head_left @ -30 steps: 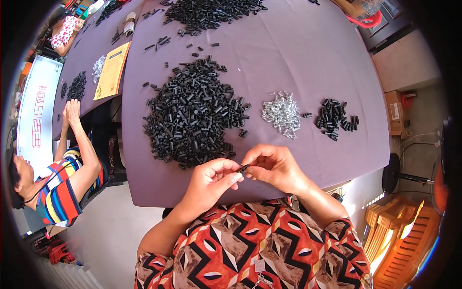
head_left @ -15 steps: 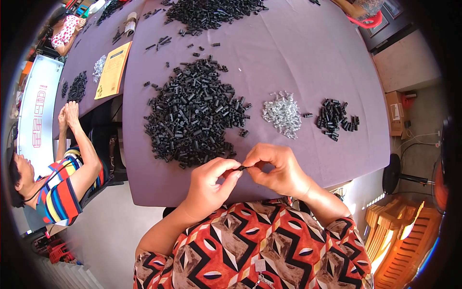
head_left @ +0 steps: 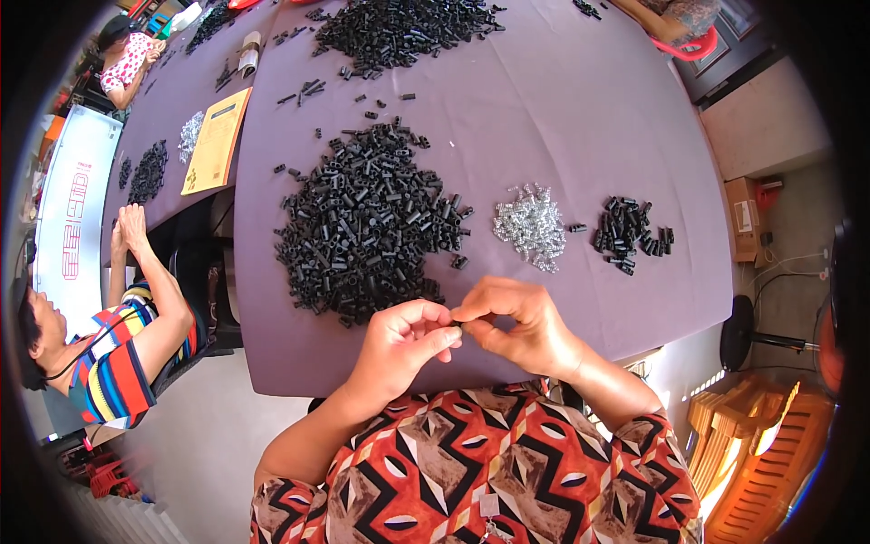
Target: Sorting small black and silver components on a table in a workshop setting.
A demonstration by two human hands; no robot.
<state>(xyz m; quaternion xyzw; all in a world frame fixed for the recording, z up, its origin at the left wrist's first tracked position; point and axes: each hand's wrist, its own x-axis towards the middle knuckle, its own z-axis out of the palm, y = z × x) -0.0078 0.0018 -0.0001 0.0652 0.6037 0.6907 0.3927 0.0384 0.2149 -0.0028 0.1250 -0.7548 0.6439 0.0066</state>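
Observation:
Close to the table's near edge, my left hand [head_left: 397, 348] and right hand [head_left: 524, 326] meet fingertip to fingertip. Both pinch a small black plastic part [head_left: 457, 324], which the fingers mostly cover. Just beyond my left hand spreads a large heap of short black plastic tubes [head_left: 367, 218]. Past my right hand lies a pile of small shiny clear or silvery pieces [head_left: 530, 227]. A smaller group of black tubes [head_left: 621, 234] lies to the right of that pile, with a single tube between the two.
The purple-grey tablecloth [head_left: 544, 109] covers the table. More black tubes [head_left: 399, 36] are heaped at the far side. On the left, a co-worker [head_left: 113, 344] sits near a yellow envelope [head_left: 216, 140]. Orange stacked chairs [head_left: 761, 462] and a fan [head_left: 741, 331] stand at right.
My hands keep their place near the table edge. Fingertips have shifted around the small black part, so less of it shows. The view has tilted slightly.

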